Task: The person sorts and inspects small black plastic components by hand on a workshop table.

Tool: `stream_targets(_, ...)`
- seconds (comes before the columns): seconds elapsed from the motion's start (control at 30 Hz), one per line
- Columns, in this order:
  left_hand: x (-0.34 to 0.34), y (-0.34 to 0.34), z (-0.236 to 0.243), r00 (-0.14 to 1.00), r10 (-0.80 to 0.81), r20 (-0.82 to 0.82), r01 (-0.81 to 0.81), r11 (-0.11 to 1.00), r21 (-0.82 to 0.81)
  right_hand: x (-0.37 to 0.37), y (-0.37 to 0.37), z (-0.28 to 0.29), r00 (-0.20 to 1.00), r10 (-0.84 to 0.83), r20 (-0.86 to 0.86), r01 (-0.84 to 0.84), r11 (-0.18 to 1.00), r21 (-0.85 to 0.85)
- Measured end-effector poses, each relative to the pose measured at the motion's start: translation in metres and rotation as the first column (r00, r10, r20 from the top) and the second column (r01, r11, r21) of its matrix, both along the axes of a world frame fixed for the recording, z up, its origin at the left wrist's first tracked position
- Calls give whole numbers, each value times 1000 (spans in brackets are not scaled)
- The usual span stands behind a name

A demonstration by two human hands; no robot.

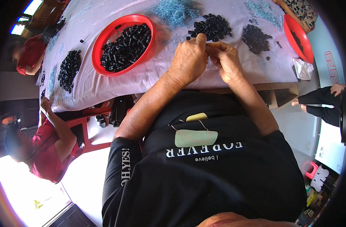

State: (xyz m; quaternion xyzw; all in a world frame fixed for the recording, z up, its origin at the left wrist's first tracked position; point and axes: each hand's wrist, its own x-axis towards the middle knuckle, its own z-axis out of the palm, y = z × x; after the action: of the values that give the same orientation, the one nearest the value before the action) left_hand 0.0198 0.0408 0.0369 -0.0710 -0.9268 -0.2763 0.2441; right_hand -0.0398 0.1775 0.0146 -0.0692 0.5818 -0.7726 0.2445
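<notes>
Near table edge: hands pinched together

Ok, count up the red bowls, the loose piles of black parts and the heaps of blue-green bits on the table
Red bowls: 2
Loose black piles: 3
Blue-green heaps: 2
Total: 7

Both hands, left hand and right hand, meet fingertip to fingertip above the pale cloth, near a red bowl of black pieces.

One head-worn fisheye looks steeply down, close over the table edge
</notes>
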Motion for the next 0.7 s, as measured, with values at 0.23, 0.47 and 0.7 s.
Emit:
stream_targets(0.23, -3, 1, -9, 997, 24, -69, -22, 999, 31, 2, -1, 1, 999, -25, 25, 25, 1000, -17)
stream_targets(0.47, -3, -4, -7, 999, -8, -53, 15, 992, 123, -7, 3, -10, 984, 93, 155, -53, 969, -242)
stream_targets(0.7, -1, -2, -3, 998, -10, -54, 14, 998, 68, -6, 3, -12, 983, 93, 160, -45, 958, -282)
